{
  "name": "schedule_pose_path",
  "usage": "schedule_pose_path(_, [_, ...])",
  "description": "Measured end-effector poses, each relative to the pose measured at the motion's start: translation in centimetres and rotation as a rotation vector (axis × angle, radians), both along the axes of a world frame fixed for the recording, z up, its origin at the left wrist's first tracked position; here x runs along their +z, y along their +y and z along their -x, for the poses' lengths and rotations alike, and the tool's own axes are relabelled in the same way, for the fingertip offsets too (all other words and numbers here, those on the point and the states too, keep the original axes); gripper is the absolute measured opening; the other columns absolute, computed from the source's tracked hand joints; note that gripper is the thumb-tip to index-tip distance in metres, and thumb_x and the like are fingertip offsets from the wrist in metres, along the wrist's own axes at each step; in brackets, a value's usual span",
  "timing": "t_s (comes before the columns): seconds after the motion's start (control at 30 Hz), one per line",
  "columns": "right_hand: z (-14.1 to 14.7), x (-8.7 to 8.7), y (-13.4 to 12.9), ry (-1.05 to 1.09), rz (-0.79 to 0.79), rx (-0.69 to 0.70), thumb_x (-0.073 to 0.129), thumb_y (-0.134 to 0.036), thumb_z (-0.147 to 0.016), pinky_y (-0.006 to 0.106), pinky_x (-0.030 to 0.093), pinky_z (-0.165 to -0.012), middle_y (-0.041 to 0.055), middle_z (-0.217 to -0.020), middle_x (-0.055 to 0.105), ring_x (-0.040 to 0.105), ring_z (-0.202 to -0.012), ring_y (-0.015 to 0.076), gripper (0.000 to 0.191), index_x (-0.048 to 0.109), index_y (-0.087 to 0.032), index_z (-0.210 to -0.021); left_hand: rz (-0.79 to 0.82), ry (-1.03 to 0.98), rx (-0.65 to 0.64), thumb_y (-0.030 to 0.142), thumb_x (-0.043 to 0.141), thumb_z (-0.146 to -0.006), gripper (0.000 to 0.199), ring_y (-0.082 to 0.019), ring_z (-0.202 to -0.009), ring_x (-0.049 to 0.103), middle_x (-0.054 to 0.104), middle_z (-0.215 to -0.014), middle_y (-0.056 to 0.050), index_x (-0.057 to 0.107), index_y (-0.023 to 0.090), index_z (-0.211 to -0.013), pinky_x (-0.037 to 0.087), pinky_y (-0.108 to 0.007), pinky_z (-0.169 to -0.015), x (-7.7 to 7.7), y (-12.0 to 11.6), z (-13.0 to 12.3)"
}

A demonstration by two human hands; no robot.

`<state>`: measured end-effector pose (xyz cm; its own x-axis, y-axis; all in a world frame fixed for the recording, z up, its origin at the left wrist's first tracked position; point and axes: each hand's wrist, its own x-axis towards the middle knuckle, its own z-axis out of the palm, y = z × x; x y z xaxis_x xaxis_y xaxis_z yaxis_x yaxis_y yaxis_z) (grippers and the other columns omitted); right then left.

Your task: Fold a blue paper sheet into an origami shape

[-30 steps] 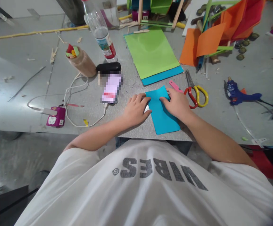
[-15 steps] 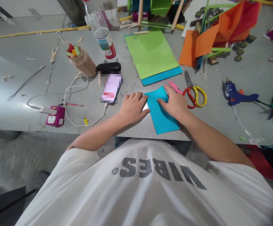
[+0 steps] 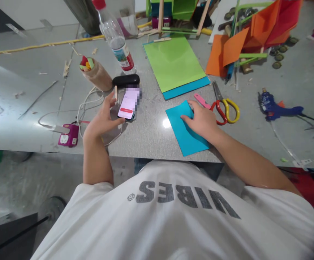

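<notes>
The bright blue, oblong sheet of paper (image 3: pixel 190 137) lies flat on the speckled grey table (image 3: pixel 146 139), near the front edge. The right hand (image 3: pixel 201 121) is on its upper right part, thumb on top; I cannot tell if it pinches the paper or just presses it. The left hand (image 3: pixel 104 121) is empty, its fingers spread around the lower left side of the flat phone with a lit screen (image 3: pixel 128 103); I cannot tell if they touch. The step in hand looks like 1 hand minding the paper while the other is at the phone. A next move here calls for a light touch and care with the phone's white cord (image 3: pixel 115 140).

The white shirt (image 3: pixel 173 224) says "VIBES", upside down from here. Words on the phone and the clear plastic bottle (image 3: pixel 123 54) are too small to read.
</notes>
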<state>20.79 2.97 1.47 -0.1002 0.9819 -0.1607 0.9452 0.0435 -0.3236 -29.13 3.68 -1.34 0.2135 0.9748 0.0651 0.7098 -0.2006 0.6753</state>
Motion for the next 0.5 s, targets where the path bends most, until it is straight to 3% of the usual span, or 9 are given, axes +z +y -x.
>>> schedule_pose_path(0.13, [0.3,0.5,0.0,-0.032,0.033,-0.007,0.075,-0.056,-0.117,0.053,0.063,-0.100,0.0255,-0.138,0.094,0.087,-0.129,0.0512,0.086,0.060,-0.017,-0.192,-0.022,0.016,0.079,0.051,0.109,-0.086,0.139,-0.050,-0.185,0.061,0.065,-0.191,-0.020,0.032,0.043,-0.202,0.043,-0.083,-0.156,-2.0,0.1,0.3])
schedule_pose_path(0.27, [0.3,0.7,-0.1,-0.016,0.037,-0.014,0.076,-0.054,-0.117,0.054,0.063,-0.101,0.0246,-0.141,0.094,0.087,-0.132,0.0519,0.085,0.060,-0.017,-0.192,-0.043,0.039,0.103,0.040,0.103,-0.087,0.135,-0.052,-0.186,0.059,0.064,-0.193,-0.019,0.031,0.048,-0.201,0.035,-0.093,-0.155,-2.6,0.3,-0.2])
schedule_pose_path(0.4, [0.1,0.3,-0.1,0.004,0.025,-0.011,0.076,-0.054,-0.116,0.055,0.064,-0.103,0.0247,-0.145,0.093,0.087,-0.133,0.0520,0.084,0.061,-0.019,-0.191,-0.039,0.064,0.144,0.046,0.104,-0.094,0.128,-0.057,-0.187,0.054,0.059,-0.197,-0.021,0.032,0.049,-0.200,0.029,-0.103,-0.152,-2.7,0.3,-1.1])
schedule_pose_path(0.5, [0.0,0.0,-0.1,0.004,0.019,-0.010,0.077,-0.056,-0.116,0.055,0.064,-0.102,0.0253,-0.143,0.094,0.087,-0.132,0.0524,0.086,0.061,-0.019,-0.191,-0.075,0.074,0.130,0.060,0.109,-0.093,0.133,-0.058,-0.192,0.046,0.051,-0.202,-0.021,0.033,0.048,-0.200,0.030,-0.098,-0.155,-2.7,0.3,-1.6])
